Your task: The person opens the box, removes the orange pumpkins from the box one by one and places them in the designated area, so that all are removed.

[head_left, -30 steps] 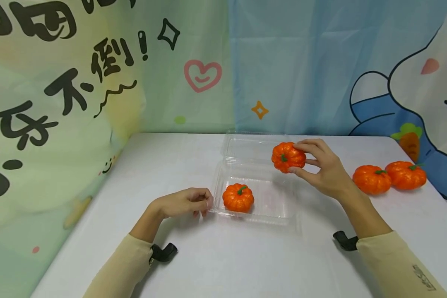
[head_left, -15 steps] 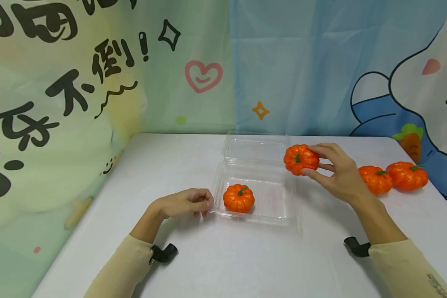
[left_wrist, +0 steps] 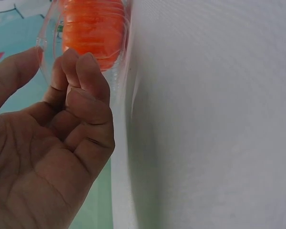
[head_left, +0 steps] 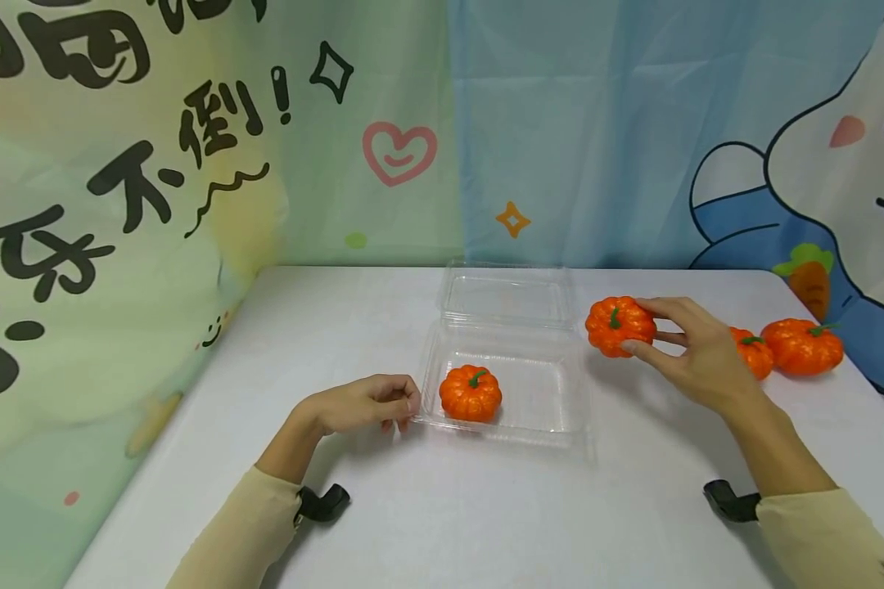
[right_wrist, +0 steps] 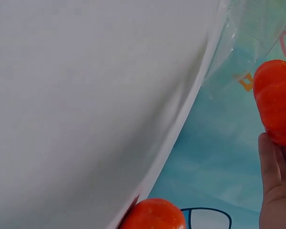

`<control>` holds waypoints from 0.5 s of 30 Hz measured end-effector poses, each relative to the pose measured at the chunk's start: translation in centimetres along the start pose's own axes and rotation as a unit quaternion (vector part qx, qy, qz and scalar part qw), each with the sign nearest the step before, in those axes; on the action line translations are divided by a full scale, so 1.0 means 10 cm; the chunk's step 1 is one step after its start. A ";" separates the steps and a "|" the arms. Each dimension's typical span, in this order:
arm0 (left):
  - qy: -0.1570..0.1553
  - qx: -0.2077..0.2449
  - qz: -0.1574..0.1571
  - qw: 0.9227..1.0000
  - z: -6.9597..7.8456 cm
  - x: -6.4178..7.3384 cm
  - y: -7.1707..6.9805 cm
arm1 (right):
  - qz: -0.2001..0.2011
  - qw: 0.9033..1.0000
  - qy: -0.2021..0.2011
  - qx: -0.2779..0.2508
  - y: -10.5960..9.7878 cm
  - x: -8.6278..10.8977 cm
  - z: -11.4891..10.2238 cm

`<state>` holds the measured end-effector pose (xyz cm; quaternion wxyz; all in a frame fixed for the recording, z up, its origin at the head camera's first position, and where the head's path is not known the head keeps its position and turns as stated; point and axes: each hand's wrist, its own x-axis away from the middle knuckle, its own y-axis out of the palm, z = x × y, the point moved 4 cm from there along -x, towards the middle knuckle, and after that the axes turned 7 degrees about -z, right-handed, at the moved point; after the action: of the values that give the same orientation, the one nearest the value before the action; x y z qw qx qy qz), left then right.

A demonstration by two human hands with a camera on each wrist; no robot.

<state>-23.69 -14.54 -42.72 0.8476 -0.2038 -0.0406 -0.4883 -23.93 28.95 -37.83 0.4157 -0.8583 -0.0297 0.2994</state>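
Note:
My right hand (head_left: 696, 352) grips a small orange pumpkin (head_left: 619, 326) with a green stem, thumb below and fingers along its right side. It is held above the table, just right of a clear plastic clamshell box (head_left: 538, 393). At the box's front left corner, my left hand (head_left: 364, 402) pinches the rim between thumb and fingers. A second pumpkin (head_left: 471, 393) sits inside the box near that corner; the left wrist view shows this pumpkin (left_wrist: 93, 31) through the clear wall. In the right wrist view the held pumpkin (right_wrist: 276, 102) rests at the fingertips, partly cut off by the frame.
Two more pumpkins, one (head_left: 803, 347) in full view and one (head_left: 755, 353) partly hidden behind my right hand, lie at the table's right. The box lid (head_left: 508, 296) lies folded open toward the back. A printed cloth (head_left: 560, 123) hangs behind the white table (head_left: 486, 523).
My right hand has moved right and slightly nearer with the pumpkin, from over the box's right side to beyond its right edge. The left hand stays at the box corner.

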 end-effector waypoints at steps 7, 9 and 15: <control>0.000 0.000 -0.001 1.000 0.00 0.01 0.00 | -0.023 0.999 0.043 0.022 -0.05 0.07 0.09; 0.001 -0.001 -0.001 1.000 0.00 0.01 0.00 | -0.037 0.997 0.065 0.023 -0.06 0.09 0.12; 0.000 0.003 -0.001 1.000 0.01 0.01 0.00 | -0.057 0.992 0.103 0.042 -0.12 0.13 0.21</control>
<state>-23.67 -14.54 -42.57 0.8477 -0.2013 -0.0421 -0.4889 -23.74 31.64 -38.60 0.4690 -0.8631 -0.0230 0.1862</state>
